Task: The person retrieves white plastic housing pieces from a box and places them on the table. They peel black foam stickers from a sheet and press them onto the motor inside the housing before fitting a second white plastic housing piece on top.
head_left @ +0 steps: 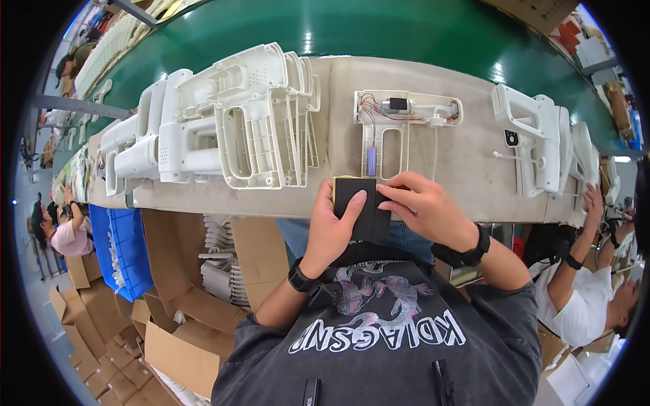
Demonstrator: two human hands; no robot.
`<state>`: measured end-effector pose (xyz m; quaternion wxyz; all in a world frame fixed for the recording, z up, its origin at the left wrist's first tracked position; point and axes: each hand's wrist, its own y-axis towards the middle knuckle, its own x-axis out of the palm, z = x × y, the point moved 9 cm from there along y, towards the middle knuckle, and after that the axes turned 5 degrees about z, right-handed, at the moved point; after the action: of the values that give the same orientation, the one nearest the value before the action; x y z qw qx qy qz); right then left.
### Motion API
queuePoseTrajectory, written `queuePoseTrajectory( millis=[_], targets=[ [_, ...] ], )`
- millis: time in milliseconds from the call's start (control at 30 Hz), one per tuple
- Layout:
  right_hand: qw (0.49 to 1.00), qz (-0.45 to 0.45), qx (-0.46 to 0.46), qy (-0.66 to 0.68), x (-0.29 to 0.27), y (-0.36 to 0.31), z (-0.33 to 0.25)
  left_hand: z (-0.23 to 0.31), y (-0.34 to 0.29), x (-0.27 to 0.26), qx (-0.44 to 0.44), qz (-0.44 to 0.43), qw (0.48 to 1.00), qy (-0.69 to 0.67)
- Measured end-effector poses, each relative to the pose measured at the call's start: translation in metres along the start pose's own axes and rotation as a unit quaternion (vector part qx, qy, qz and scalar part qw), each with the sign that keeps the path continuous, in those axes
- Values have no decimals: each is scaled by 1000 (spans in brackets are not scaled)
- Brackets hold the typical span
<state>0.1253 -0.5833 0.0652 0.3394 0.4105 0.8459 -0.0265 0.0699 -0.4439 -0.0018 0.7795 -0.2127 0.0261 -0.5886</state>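
Note:
Close to my body, at the table's near edge, my left hand (332, 220) grips a flat black sheet (354, 191) with its thumb laid across the front. A thin yellowish edge shows along the sheet's top left. My right hand (423, 206) pinches the sheet's right edge between thumb and fingers; whether a small separate piece is in that pinch cannot be seen. Just beyond my hands lies an open white handheld device housing (415, 147). It holds red wires, a motor with a black block (398, 104) and a purple cylindrical battery (372, 161) in the handle.
Stacked white housing shells (261, 115) stand on the table (467, 183) to the left. More white assembled devices (535, 139) lie at the right, near a co-worker's hand (594, 203). A green conveyor surface (406, 34) runs behind. A blue crate (125, 250) and cardboard boxes (179, 260) sit below left.

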Motion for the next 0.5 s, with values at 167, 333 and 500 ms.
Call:
queuePoseTrajectory(
  millis=[167,333,500],
  targets=[
    [988,43,96,109,3,-9,11,-4,-7,0,1,-16,1000,4],
    [953,63,212,206,11,-14,29,-7,-14,-7,21,-10,999,-42],
    [925,50,253,279,27,-20,36,13,-22,-13,89,4,992,90]
  ],
)
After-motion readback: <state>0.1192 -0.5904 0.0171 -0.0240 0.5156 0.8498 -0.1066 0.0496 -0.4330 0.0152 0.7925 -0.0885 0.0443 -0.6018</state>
